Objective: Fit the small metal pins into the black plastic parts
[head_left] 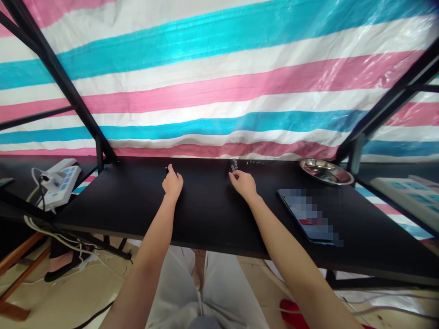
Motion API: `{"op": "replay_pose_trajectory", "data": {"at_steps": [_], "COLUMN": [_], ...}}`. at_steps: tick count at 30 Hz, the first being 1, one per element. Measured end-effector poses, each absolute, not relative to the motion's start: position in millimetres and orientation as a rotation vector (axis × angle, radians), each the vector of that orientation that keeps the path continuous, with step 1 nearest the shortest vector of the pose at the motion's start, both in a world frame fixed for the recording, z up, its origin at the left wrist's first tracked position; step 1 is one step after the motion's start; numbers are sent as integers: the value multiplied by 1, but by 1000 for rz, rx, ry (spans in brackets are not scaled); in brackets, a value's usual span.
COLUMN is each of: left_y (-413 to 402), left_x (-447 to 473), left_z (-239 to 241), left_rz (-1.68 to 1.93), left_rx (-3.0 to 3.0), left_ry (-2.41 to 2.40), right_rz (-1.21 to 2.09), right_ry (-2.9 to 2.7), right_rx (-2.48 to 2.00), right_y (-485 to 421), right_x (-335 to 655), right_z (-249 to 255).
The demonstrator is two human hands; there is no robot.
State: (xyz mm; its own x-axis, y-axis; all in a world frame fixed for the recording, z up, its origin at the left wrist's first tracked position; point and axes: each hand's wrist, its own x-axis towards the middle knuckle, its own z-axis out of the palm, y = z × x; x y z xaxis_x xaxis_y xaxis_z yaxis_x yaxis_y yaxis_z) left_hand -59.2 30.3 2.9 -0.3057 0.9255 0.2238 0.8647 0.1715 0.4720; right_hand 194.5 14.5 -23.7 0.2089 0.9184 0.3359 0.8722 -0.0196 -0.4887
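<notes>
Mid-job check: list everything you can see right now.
table: one, black, centre
tarp: one, pink, blue and white stripes, behind table
dish: one, silver, table's back right
phone: one, dark, flat on table's right
power strip: one, white, far left
second strip: one, white, far right
beads: small cluster, clear, at right fingertips
dark piece: one, tiny, at left fingertips
left hand: on table
right hand: on table
</notes>
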Motion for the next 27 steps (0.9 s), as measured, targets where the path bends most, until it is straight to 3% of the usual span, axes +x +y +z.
{"op": "replay_pose_trajectory", "data": {"at_steps": [6,18,27], "left_y": [36,43,35], "left_x": [-63,-65,-31], "left_z": [-5,-10,-15], "left_rz": [1006,1031,1204], "left_rx": [1721,1766,1438], "left_ry": [2179,2136,1129], "right_rz": [73,91,131], "right_ry": [-1752,-1874,-1887], "right_rx": [-1749,-1636,-1373], "right_y": [10,9,5], "right_x": [190,189,175], "right_z": [-18,-19,-19]}}
